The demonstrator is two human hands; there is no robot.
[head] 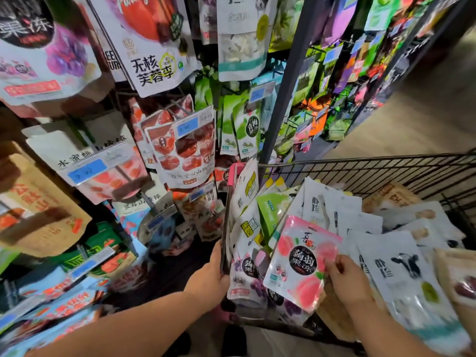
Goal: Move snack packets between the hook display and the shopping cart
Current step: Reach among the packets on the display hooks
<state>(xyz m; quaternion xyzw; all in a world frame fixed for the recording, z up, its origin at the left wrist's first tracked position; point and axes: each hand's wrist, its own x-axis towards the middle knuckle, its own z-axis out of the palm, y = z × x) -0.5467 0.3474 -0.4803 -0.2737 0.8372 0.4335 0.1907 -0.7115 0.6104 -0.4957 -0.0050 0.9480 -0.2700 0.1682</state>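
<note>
A black wire shopping cart [360, 161] fills the lower right and is heaped with snack packets. My right hand [347, 276] pinches the right edge of a pink peach jelly packet [298, 261], which is tilted up over the cart's near left part. My left hand [213, 274] is closed around the cart's left rim [224, 243]. The hook display [144, 140] stands to the left and ahead, with many packets hanging, among them red hawthorn packets [183, 153] and white peach packets [103, 173].
White packets with a cow picture [401, 269] and brown packets [458, 276] lie on the cart's right side. A dark upright post [286, 81] divides the display from a second rack of packets [360, 60]. Beige floor [425, 112] shows at the far right.
</note>
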